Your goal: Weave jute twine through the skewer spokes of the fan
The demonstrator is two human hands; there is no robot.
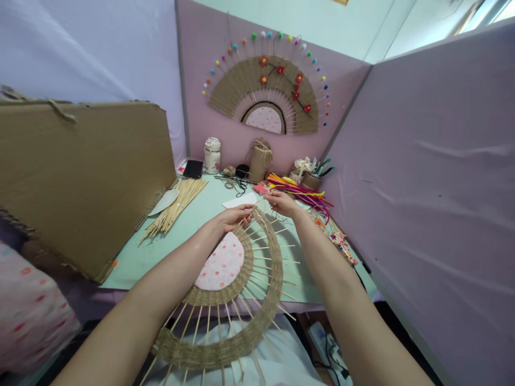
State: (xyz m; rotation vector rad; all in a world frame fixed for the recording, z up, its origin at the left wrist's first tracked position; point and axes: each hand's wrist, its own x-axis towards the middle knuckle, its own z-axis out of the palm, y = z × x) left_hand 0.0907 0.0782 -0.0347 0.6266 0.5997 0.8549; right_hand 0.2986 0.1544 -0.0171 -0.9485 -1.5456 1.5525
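A half-round woven fan [277,268] of tan twine and thin wooden sticks leans from the table edge onto my lap. Its flat centre is a pink cloth half-circle [225,262] with red dots. The stick ends poke out past the outer woven band. My left hand [236,217] is closed on the fan's far end, fingers near the end of the band. Just right of it, my right hand [281,203] is raised with fingers pinched together, seemingly on a thin strand of twine [260,202]; the strand is hard to make out.
Bundled wooden sticks [177,209] lie left beside a large cardboard sheet [88,182]. Along the back stand a white jar [212,155], a twine roll [260,161] and a pen holder [312,180]. Colourful pipe cleaners [298,190] lie right. A finished fan [237,80] hangs on the panel.
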